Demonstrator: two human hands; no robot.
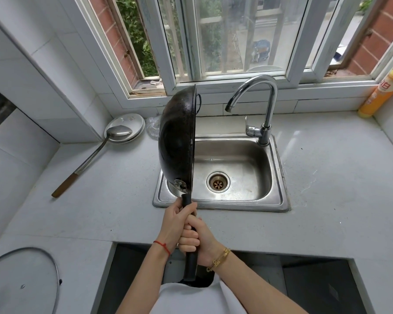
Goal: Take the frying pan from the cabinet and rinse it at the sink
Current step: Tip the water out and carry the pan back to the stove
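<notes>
Both hands grip the black handle (189,245) of the frying pan (177,141), which is held up on its edge above the left side of the steel sink (279,177), its dark rounded underside facing left and its rim running almost straight up and down. The left hand (175,223) is higher on the handle, its fingers (191,209) curled tightly round it just below the pan's bracket; the right hand (196,239) holds the handle right beneath, fingers wrapped round and touching the left hand. A red string sits on the left wrist and a gold bracelet on the right. The chrome faucet (259,94) stands at the back right of the sink, its spout curving toward the pan. On the grey surface (338,177) to the left lie a metal ladle (93,155) with a wooden grip, its bowl resting on a white plate (134,120). A glass lid (21,282) lies at lower left, and a yellow bottle (381,89) stands by the window at right.
</notes>
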